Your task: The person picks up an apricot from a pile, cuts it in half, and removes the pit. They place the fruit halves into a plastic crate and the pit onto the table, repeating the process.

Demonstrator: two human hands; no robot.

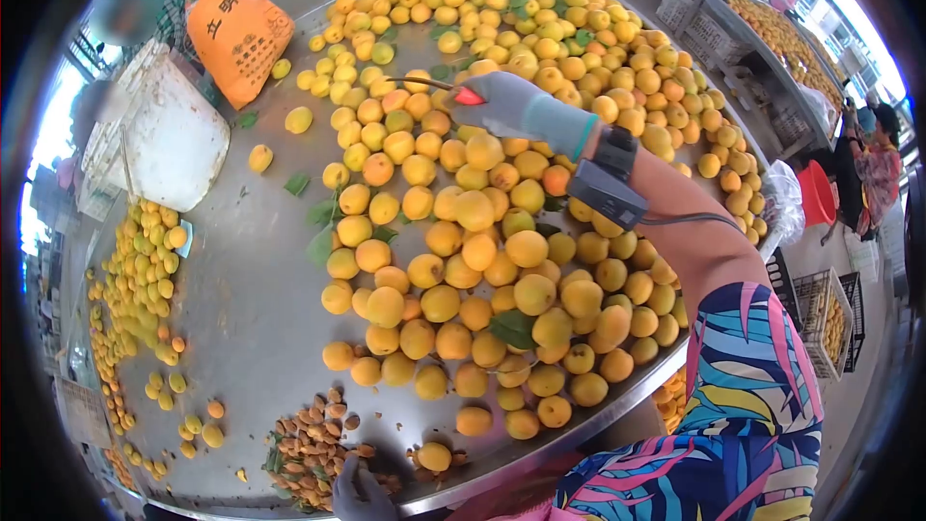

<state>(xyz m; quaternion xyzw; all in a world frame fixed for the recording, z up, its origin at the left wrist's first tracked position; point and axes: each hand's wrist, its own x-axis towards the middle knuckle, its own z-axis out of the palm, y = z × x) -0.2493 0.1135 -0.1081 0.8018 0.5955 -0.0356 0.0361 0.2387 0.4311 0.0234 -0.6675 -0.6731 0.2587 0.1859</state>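
Note:
My right hand, in a grey glove, is closed around a tool with a red handle and a thin, dark, curved end pointing left. It is above the large heap of yellow-orange fruit on the metal table. At the near edge my left hand, also gloved in grey, rests beside a pile of brown pits. Its fingers are partly cut off and bunched, and whether they hold anything cannot be made out. One fruit lies just right of that hand among a few pits.
A white bucket and an orange sack are at the upper left. More fruit lies along the left side. Crates, a red basin and a person are at the right.

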